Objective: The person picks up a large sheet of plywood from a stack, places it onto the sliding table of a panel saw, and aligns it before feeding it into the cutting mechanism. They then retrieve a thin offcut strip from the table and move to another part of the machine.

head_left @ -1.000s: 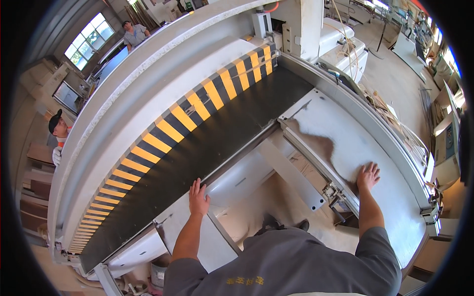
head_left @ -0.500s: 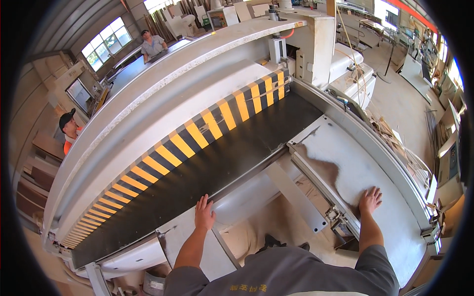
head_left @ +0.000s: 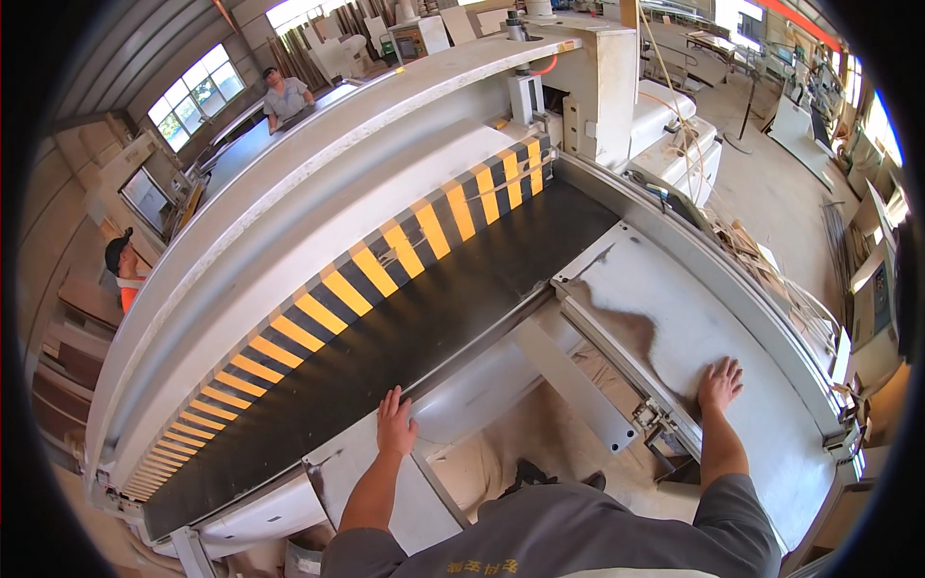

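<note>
The person's left hand (head_left: 396, 427) lies at the far end of a pale metal panel (head_left: 421, 496), its fingers (head_left: 393, 405) pointing toward the edge of a long black bed (head_left: 434, 308). The right hand (head_left: 719, 385), palm down with fingers slightly apart, rests on a broad whitish plate (head_left: 782, 462), near a brown patch (head_left: 633, 333) on its surface. Between panel and plate, a grey metal strip (head_left: 573, 385) juts over the dusty floor (head_left: 525, 443). Past the bed, a yellow-and-black striped guard (head_left: 385, 258) runs below a curved white beam (head_left: 289, 140). Two co-workers (head_left: 286, 98) stand beyond the beam.
</note>
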`<state>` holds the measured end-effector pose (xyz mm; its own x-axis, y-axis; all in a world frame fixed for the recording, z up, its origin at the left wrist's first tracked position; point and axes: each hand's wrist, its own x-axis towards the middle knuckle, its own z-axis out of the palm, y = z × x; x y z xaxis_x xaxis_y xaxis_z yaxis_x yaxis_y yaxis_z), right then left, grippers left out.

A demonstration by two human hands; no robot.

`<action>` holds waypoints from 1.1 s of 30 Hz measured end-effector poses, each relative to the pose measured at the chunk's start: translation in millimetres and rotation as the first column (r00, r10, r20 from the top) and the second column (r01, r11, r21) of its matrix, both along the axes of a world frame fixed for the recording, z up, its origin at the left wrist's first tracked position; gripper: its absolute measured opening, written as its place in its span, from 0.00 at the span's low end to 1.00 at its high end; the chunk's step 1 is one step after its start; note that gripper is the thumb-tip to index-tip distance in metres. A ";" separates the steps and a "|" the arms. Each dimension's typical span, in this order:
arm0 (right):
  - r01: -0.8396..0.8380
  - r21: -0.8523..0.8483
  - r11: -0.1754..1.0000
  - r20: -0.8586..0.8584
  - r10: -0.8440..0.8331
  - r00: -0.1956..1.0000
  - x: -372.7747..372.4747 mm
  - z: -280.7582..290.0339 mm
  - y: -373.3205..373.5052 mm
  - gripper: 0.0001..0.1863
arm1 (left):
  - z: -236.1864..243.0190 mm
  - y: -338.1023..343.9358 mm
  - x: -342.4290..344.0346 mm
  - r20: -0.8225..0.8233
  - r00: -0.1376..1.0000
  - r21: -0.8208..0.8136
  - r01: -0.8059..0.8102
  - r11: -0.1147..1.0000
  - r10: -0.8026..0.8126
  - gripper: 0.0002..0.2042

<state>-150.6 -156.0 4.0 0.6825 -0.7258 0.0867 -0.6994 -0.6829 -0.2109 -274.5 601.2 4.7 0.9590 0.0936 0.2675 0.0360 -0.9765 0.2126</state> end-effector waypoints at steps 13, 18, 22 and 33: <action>-0.004 0.007 1.000 0.014 0.004 1.000 -1.1 4.5 0.5 0.35 | 3.3 -0.3 1.0 0.009 1.000 0.007 -0.003 1.000 0.002 0.24; -0.016 0.010 1.000 0.043 0.016 0.999 -1.0 5.7 0.0 0.35 | 4.7 -0.1 1.6 0.009 1.000 0.004 0.005 1.000 -0.005 0.23; -0.016 0.015 1.000 0.041 0.015 0.999 -1.3 7.8 0.4 0.36 | 7.1 -1.3 2.1 0.006 1.000 -0.003 0.000 1.000 0.000 0.23; -0.013 0.028 1.000 0.032 0.012 0.999 -0.9 13.5 1.2 0.36 | 11.9 -3.1 2.3 0.004 1.000 0.006 0.003 1.000 -0.003 0.23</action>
